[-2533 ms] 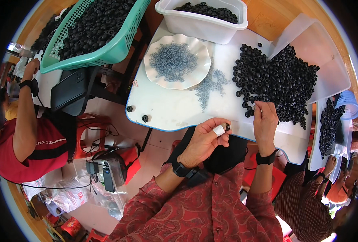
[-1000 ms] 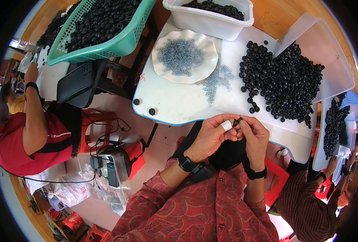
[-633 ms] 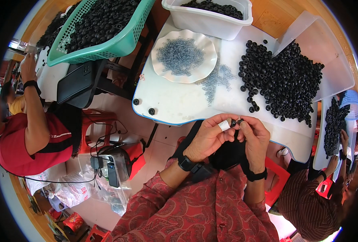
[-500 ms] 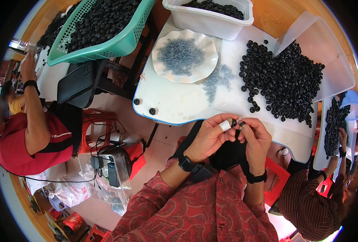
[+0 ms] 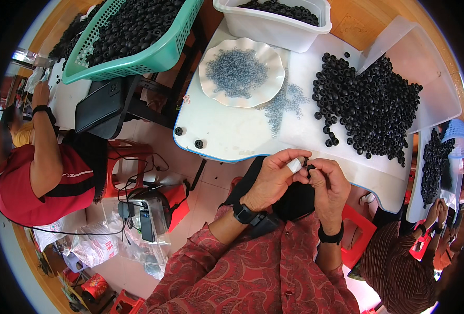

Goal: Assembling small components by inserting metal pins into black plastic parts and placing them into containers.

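Just off the table's front edge, my left hand (image 5: 273, 180) pinches a small black bead-like part (image 5: 306, 161) between thumb and fingers; white tape wraps the thumb. Close against it, my right hand (image 5: 328, 183) has thumb and finger closed on a second small black part (image 5: 310, 168), mostly covered by the fingertips. On the white table (image 5: 226, 131) lies a large heap of black ring-shaped parts (image 5: 368, 107), spilling from a tipped clear bin (image 5: 436, 97). A wavy-rimmed white plate (image 5: 275, 86) holds many tiny translucent rings, with more scattered beside it.
Two black parts (image 5: 198, 143) sit near the table's left corner. A white tub (image 5: 273, 31) of black parts stands at the back. Left, a green basket (image 5: 132, 68) is full, beside a black phone (image 5: 100, 106). Co-workers sit left (image 5: 43, 162) and right (image 5: 399, 261).
My hands have shifted very slightly, and my right fingers have curled further over the part. The right co-worker's hands have drawn back from their heap.
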A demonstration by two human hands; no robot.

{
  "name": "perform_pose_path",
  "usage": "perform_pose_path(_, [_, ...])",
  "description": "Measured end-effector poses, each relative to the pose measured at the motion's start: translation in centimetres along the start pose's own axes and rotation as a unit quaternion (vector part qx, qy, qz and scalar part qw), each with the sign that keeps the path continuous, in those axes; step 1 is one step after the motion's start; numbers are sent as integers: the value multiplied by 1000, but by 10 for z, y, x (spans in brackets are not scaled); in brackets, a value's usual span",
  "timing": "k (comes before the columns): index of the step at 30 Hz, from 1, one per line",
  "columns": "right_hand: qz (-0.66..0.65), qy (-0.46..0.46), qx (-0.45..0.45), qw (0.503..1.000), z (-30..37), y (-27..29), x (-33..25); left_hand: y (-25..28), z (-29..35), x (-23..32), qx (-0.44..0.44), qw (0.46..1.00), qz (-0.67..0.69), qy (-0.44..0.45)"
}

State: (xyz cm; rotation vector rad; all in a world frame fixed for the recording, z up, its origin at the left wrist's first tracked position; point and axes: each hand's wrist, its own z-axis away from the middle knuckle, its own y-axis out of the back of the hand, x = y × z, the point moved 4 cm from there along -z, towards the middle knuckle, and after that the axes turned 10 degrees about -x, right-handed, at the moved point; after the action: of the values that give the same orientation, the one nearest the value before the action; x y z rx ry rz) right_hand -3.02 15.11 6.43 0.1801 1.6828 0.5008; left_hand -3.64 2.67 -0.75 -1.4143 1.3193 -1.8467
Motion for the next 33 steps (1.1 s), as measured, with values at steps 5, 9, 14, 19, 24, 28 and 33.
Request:
perform_pose_path(5, [71,10,10,997,-1,-2,-4,0,0,2,19,998,-54,-1])
perform_pose_path(9, [-9,-28,4,1000,-2,0,6,2,0,0,14,999,-47,5])
perform_pose_path(14, [-134,-54,37,989,-2,0,8,0,-2,-1,3,1000,11,3])
perform_pose_path(19, [-157,-41,68,984,0,0,10,0,-2,0,3,1000,30,8])
perform_pose_path(24, [-147,-42,56,987,0,-1,8,2,-2,0,1,999,34,10])
perform_pose_path(28, [-126,-43,49,990,0,-2,7,2,-2,0,4,999,32,10])
perform_pose_path(33, [-111,-53,51,991,1,-3,4,2,0,0,7,1000,23,8])
